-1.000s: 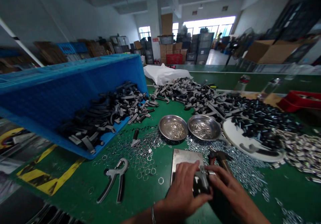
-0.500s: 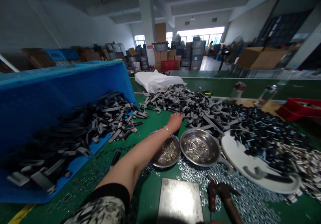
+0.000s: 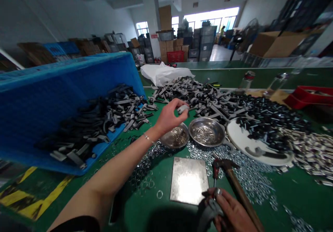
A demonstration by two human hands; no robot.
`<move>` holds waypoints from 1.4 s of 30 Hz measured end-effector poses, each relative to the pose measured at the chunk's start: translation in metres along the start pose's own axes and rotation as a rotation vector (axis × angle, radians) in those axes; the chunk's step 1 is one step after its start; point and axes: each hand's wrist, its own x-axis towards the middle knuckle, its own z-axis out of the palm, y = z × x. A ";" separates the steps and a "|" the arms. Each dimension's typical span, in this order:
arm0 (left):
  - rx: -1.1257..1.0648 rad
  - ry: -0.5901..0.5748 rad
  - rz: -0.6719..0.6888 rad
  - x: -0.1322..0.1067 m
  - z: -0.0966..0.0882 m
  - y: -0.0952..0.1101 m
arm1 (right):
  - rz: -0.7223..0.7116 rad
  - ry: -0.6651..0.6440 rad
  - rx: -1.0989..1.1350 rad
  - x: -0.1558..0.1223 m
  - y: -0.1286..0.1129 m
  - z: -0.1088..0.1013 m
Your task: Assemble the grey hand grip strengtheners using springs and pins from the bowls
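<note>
My left hand [image 3: 169, 116] is raised above the green table [image 3: 156, 211], fingers pinched on a small grey metal part [image 3: 182, 109] taken from the heap of grey parts [image 3: 197, 96]. My right hand [image 3: 229, 213] rests low at the table's near edge, closed on a dark grey handle assembly [image 3: 209, 213] with a ring at its top. A flat steel plate [image 3: 189, 180] lies just in front of the right hand. A hammer [image 3: 234, 181] lies to its right.
Two steel bowls [image 3: 206, 131] of small metal pieces sit mid-table amid scattered washers [image 3: 244, 176]. A tilted blue crate [image 3: 65, 96] spills dark handles at left. A white disc [image 3: 257, 148] carries black pieces; silver sleeves [image 3: 312, 152] pile at right. A red tray [image 3: 309, 96] stands far right.
My left hand left the assembly, reached to the grey heap, and has now lifted back with a small part. My right hand stayed low, keeping the assembly.
</note>
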 end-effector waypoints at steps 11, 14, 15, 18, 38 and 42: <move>-1.414 -0.701 -1.018 -0.334 0.019 0.109 | -0.024 -0.007 -0.389 -0.048 0.012 0.012; -1.353 -0.502 -0.989 -0.325 0.023 0.098 | -0.210 -0.051 -0.597 -0.049 0.018 0.023; -1.265 -0.419 -0.989 -0.318 0.025 0.095 | -0.273 -0.051 -0.672 -0.049 0.019 0.027; -0.995 -0.268 -0.978 -0.298 0.032 0.096 | -0.385 -0.009 -0.846 -0.049 0.016 0.039; -0.422 -0.340 -0.782 -0.291 0.037 0.126 | -0.516 -0.039 -0.889 -0.054 0.005 0.052; -0.162 -0.436 -0.616 -0.295 0.026 0.120 | -0.462 -0.148 -0.877 -0.061 0.000 0.052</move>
